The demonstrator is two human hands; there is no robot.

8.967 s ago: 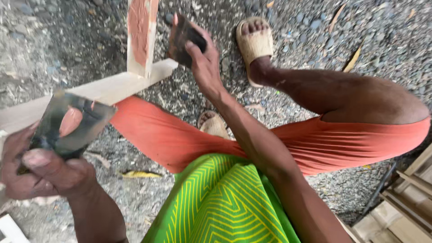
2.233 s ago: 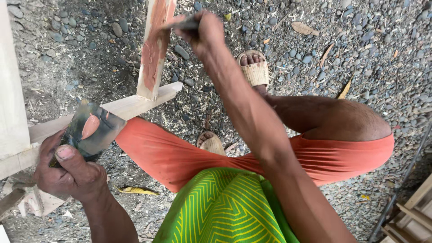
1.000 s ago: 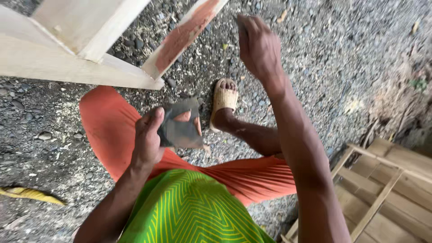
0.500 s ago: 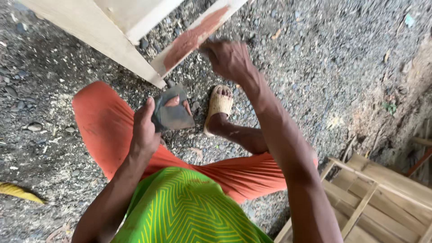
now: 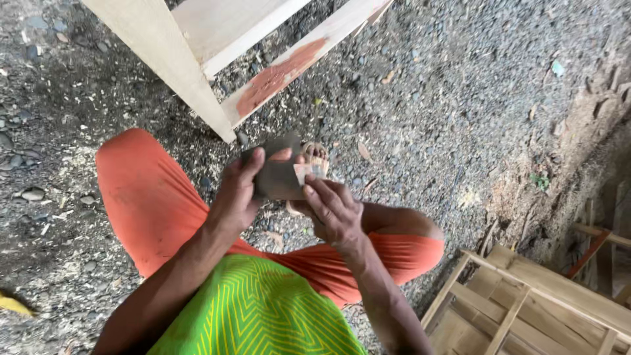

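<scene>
My left hand [image 5: 238,192] grips a dark flat plate [image 5: 276,177] above my lap. My right hand [image 5: 334,212] meets it from the right, its fingertips pinching a small pale blade [image 5: 307,172] against the plate's edge. Above the hands slants a pale wooden rail [image 5: 328,36] with a reddish-brown smear of filler [image 5: 275,76], joined to a thick wooden leg [image 5: 164,62]. I sit on gravel in orange trousers [image 5: 141,197] and a green patterned shirt [image 5: 253,309]. My sandalled foot [image 5: 319,154] shows just behind the plate.
A slatted wooden frame [image 5: 526,299] lies at the lower right by an earth bank [image 5: 578,131]. A yellow leaf [image 5: 10,304] lies at the lower left. Grey gravel [image 5: 447,85] with wood shavings is all around.
My right hand has come down from the reddish smear on the rail to the dark plate. The left hand has raised the plate slightly to meet it.
</scene>
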